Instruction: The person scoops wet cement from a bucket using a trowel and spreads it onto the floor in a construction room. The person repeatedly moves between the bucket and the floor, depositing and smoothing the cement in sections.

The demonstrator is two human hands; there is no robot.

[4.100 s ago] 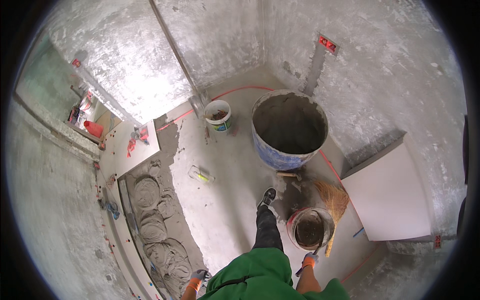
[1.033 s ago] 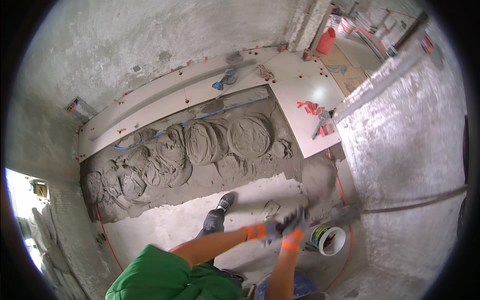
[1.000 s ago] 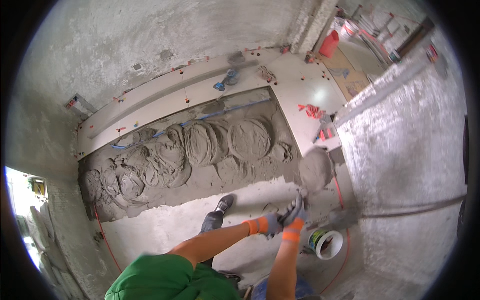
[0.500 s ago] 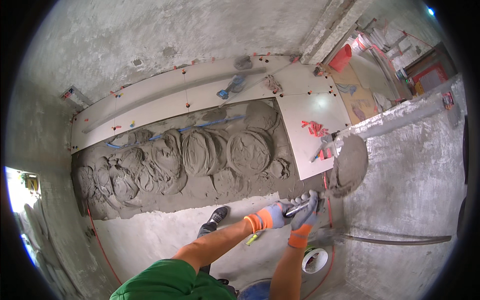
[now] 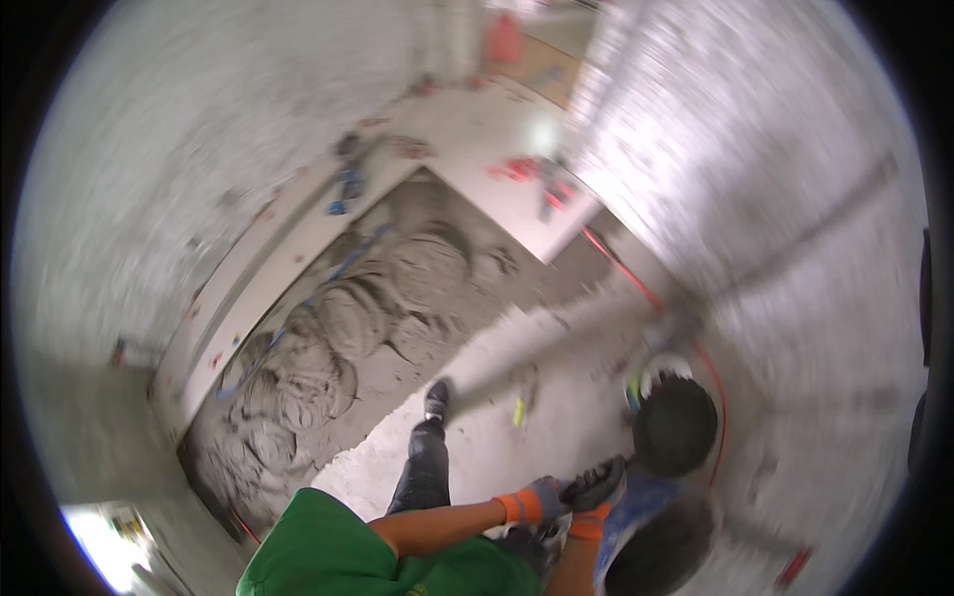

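Since the earlier frame the round-headed scoop [image 5: 676, 429] has swung away from the corner of the white tile [image 5: 507, 204] and come round beside the blue barrel [image 5: 628, 512], while the view has turned with it. Its head now hangs over the right side of the pale floor [image 5: 467, 462], partly hiding the white bucket [image 5: 648, 377], and well apart from the ragged floor edge where the mortar mounds [image 5: 427, 268] begin.

Both gloved hands are on its handle: the left hand [image 5: 549, 497] nearer the body, the right hand [image 5: 596, 482] nearer the head. Fingers of both look clamped around the handle, though blur and the gloves hide most of the shaft.

For carrying it well, I would keep the two grips spaced so the front hand takes the weight and the rear one controls tilt, turn from the feet rather than the wrists, and keep the head clear of the bucket and barrel rims. The trowel with the yellow-green handle [image 5: 519, 409], lying on the floor nearby, seems worth stepping around.

The scoop head looks round, dark grey and matt; whether any mortar is inside cannot be told.
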